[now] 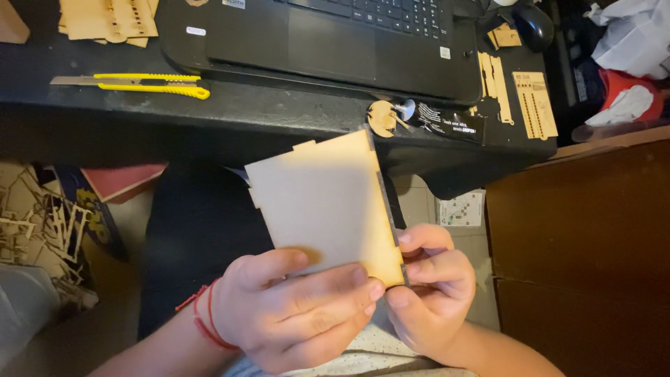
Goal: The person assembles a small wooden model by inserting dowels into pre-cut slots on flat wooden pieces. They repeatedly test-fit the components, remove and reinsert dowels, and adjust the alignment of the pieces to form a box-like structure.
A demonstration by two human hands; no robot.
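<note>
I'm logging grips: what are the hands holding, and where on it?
Both hands hold a flat, pale laser-cut wooden panel by its lower right corner: left hand across the bottom edge, right hand pinching the right edge.

My left hand [293,307] lies palm down, its fingers stretched rightward and pressed flat together. My right hand [429,283] curls beside it, fingertips pinched inward. Both forearms come up from below, wrists close.

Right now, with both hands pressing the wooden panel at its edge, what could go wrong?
The wooden panel is thin; the left hand and right hand pinch only its lower corner, so it might slip or crack. The glue tube lies at the desk edge and could fall.
</note>
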